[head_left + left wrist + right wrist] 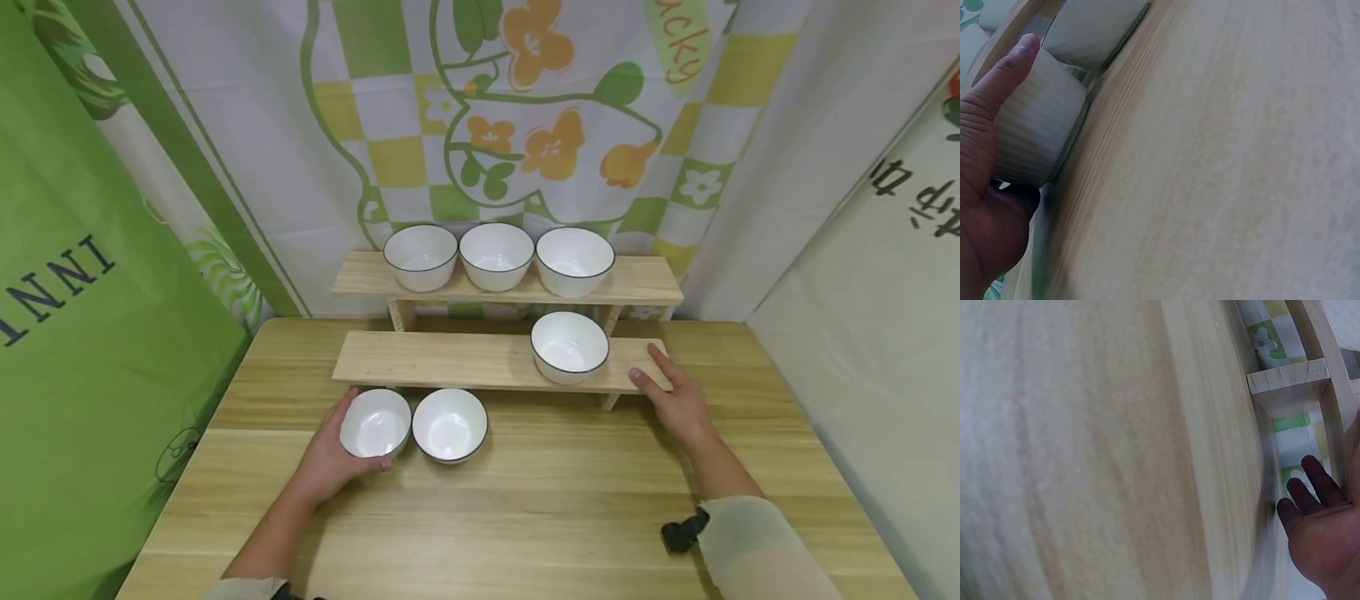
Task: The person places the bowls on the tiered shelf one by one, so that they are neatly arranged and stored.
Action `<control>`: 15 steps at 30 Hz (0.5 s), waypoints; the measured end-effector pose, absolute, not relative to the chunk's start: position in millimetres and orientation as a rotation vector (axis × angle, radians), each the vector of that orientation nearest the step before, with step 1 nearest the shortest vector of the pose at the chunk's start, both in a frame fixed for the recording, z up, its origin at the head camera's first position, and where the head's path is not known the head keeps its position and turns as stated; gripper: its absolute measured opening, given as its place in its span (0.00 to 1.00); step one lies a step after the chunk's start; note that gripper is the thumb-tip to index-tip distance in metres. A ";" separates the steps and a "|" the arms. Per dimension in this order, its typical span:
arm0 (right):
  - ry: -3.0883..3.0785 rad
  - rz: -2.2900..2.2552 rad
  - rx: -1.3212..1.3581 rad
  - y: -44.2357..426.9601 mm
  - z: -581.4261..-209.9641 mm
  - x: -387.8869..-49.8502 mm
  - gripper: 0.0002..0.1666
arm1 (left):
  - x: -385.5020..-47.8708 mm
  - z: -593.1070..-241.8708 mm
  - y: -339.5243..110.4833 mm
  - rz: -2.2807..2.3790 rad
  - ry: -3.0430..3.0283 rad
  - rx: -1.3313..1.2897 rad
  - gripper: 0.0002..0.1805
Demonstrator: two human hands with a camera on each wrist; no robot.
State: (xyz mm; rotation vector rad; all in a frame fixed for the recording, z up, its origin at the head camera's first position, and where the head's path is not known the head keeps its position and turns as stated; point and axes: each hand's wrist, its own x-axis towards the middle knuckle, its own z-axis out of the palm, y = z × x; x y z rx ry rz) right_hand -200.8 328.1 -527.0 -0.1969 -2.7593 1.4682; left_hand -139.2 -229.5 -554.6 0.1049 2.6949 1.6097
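My left hand point(330, 454) curls around a white bowl point(375, 423) with a dark rim. Its thumb lies along the bowl's near side, and the other fingers reach around the left side. Right beside it stands a second white bowl point(450, 426) on the tabletop. My right hand point(678, 400) rests at the right end of a two-level wooden shelf, with thumb and index finger on the lower board point(435, 357). In the right wrist view, the other fingers point(1304, 494) hang extended below that board. Another white bowl point(570, 347) sits on the lower board.
Three white bowls, including a middle one point(497, 257), line the upper board point(645, 279). The shelf stands at the back of the wooden table point(525, 517), before a patterned curtain point(405, 158). A green cloth point(112, 375) hangs at left, a white one point(877, 292) at right.
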 end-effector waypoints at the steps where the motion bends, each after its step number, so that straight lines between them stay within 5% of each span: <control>1: -2.758 1.472 -0.201 327.9 -526.7 -200.7 0.49 | -139.2 -554.6 -229.5 1.605 2.699 0.105 0.74; 15: -2.782 1.460 -0.220 328.0 -525.7 -202.0 0.50 | -139.0 -553.8 -225.3 1.542 2.798 0.087 0.71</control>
